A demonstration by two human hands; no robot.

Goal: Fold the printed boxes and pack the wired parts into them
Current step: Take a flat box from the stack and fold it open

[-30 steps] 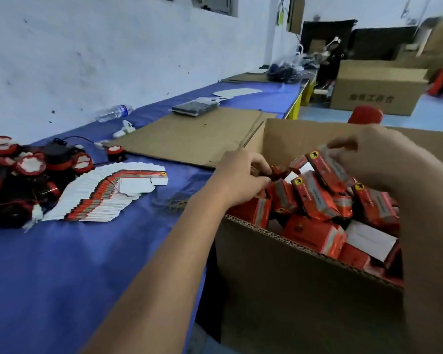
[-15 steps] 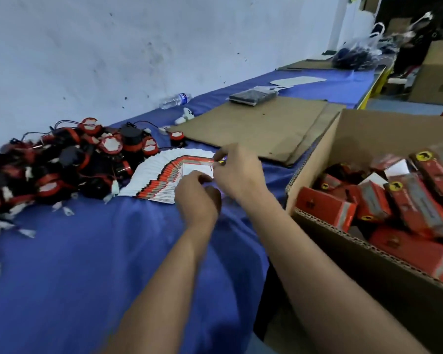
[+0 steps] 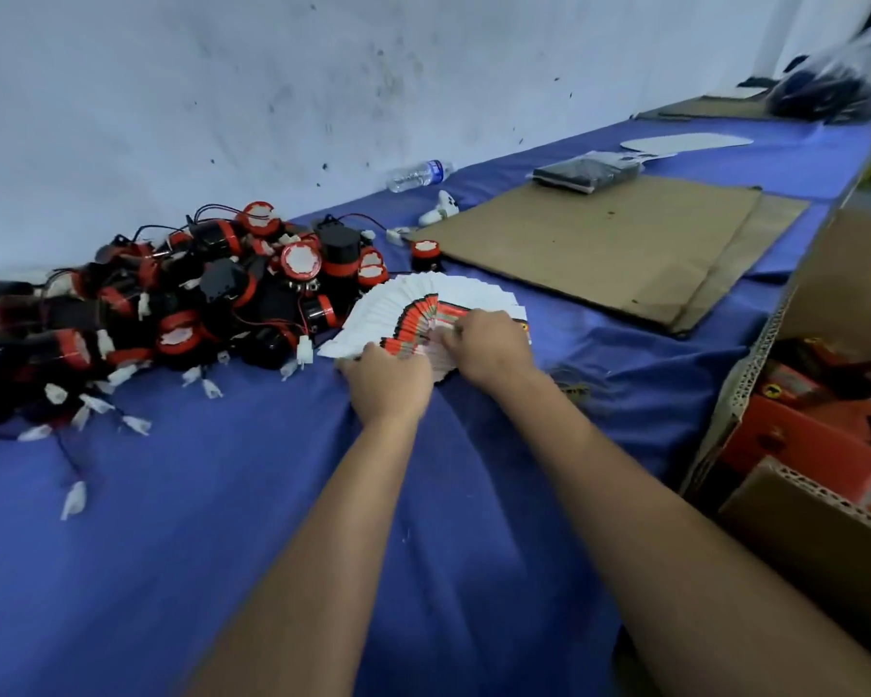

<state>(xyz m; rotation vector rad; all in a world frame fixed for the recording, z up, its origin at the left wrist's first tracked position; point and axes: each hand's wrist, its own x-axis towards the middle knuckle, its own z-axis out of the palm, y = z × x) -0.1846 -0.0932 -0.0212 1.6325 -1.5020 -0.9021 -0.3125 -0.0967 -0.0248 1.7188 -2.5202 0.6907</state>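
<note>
Your right hand point(image 3: 491, 352) pinches at the top of the fanned flat boxes point(image 3: 426, 314) beside the wired parts point(image 3: 197, 304) — your left hand point(image 3: 388, 382) curls on the fan's near edge. Peel one blank only — hold the rest down.

A fanned stack of flat printed boxes point(image 3: 423, 304), white with red-orange bands, lies under both hands' fingertips. The heap of black-and-red wired parts point(image 3: 212, 299) lies just left of them.
</note>
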